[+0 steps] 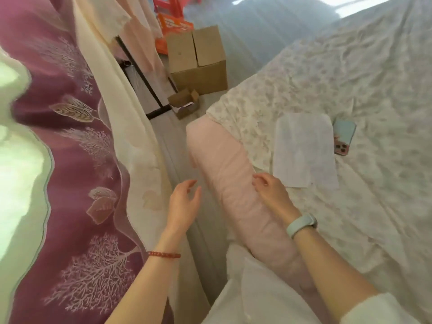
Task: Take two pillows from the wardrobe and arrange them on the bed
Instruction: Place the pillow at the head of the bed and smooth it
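Right hand (271, 192) rests fingers on the pink pillow (224, 169); left hand (184, 204) hovers open beside it

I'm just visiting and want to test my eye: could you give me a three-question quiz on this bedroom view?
1. True or false: the left hand is gripping the long pink fabric pillow.
2. Which hand touches that pillow?
3. What lies beside the white paper sheet on the floral-sheeted bed: A) a blue-cased phone, B) a mug, C) a book?

Key: 1. False, it hovers open beside it. 2. The right hand. 3. A.
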Tool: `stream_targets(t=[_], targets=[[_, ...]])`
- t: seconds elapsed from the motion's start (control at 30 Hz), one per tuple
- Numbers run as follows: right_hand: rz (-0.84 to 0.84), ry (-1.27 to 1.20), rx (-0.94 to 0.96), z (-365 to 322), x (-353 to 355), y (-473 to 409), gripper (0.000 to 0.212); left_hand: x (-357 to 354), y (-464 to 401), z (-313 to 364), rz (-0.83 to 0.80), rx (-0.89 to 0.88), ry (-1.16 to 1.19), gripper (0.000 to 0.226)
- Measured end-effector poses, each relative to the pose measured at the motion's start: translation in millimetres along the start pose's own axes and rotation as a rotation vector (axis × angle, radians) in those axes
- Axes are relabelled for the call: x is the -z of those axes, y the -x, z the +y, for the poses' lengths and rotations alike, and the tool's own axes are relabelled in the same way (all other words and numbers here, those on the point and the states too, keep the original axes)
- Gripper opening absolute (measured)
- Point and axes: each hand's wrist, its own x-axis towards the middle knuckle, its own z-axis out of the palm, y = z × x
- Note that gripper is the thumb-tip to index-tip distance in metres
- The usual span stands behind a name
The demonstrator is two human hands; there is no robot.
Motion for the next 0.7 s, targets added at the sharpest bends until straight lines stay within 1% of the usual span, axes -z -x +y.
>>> stream_targets(t=[0.07, 0.17, 0.3, 0.37, 0.57, 0.7], targets=[[-0.019, -0.011, 0.011, -30, -5, -48, 0.027, 11, -56, 14, -0.013, -0.016, -0.019, 0.031], [0.007, -0.027, 0.013, -70, -8, -109, 0.026, 27, -131, 40, -0.012, -0.055, -0.022, 0.030], [-0.011, -0.016, 0.001, -116, -19, -172, 0.026, 46, -206, 64, 0.022, -0.095, -0.013, 0.030], [0.000, -0.011, -0.009, -141, -27, -204, 0.026, 55, -244, 67, -0.006, -0.107, -0.027, 0.029], [0.129, -0.006, -0.030, -206, -52, -306, 0.025, 91, -380, 70, -0.097, -0.155, -0.070, 0.032], [0.246, -0.022, -0.086, -251, -78, -381, 0.026, 130, -486, 75, -0.161, -0.288, -0.098, 0.031]])
